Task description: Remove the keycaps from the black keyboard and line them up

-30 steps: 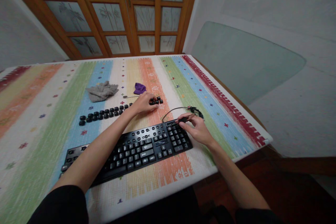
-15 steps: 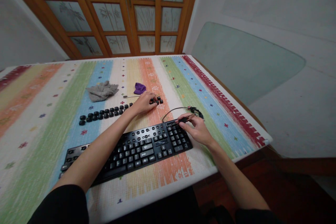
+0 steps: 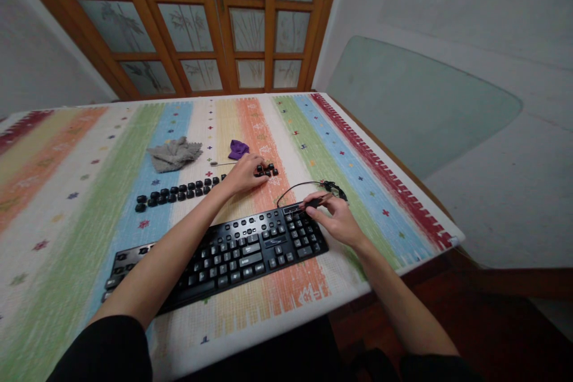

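Note:
A black keyboard (image 3: 250, 250) lies at an angle on the table, with bare key sockets along its upper rows and left end. Beyond it, loose black keycaps (image 3: 181, 192) stand in a double row. At the row's right end, my left hand (image 3: 244, 173) has its thumb and fingertips closed around a keycap, with other keycaps (image 3: 271, 168) touching or close by. Above the keyboard's upper right corner, my right hand (image 3: 333, 218) pinches a small dark tool (image 3: 313, 203), its tip near the top of the number pad. The fingers partly hide this tool.
A crumpled grey cloth (image 3: 175, 154) and a purple cloth (image 3: 239, 149) lie behind the keycaps. A thin rod-like tool (image 3: 224, 163) is beside my left hand. The keyboard's coiled cable (image 3: 335, 188) rests past my right hand. A striped cloth (image 3: 89, 191) covers the table.
My left fingertips have shifted slightly among the keycaps at the right end. My right hand and the keyboard stay practically where they were.

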`<state>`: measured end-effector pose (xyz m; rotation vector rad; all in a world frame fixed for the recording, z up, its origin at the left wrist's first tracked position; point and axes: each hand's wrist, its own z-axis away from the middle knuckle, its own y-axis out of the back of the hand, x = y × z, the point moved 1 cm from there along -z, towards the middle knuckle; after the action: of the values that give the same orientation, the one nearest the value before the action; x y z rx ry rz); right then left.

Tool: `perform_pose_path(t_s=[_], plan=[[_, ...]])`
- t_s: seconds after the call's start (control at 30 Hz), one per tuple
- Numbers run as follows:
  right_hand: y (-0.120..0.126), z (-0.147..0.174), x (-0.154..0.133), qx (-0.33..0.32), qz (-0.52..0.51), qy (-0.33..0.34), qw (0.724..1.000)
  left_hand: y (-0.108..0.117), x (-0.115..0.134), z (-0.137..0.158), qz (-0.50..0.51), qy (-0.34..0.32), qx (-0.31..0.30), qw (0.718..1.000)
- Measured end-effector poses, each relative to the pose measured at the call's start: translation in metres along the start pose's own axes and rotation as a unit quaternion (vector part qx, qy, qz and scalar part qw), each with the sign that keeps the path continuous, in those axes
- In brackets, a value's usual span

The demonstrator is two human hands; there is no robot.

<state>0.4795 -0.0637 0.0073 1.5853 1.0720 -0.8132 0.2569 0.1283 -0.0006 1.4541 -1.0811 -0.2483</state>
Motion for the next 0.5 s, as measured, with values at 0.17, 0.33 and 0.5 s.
perform_pose_path(t_s=[0.17,0.33,0.5], plan=[[0.004,-0.001,-0.003,0.001,-0.004,0.014,1.0,0.017,0.0,0.01,-0.009,-0.003,0.031,0.999],[0.004,-0.001,-0.01,-0.001,0.0,0.031,1.0,0.044,0.006,0.039,-0.017,-0.023,0.087,0.996],[0.0,0.003,-0.023,-0.053,0.017,0.034,0.998,0.058,0.026,0.085,-0.003,-0.036,0.113,0.993]])
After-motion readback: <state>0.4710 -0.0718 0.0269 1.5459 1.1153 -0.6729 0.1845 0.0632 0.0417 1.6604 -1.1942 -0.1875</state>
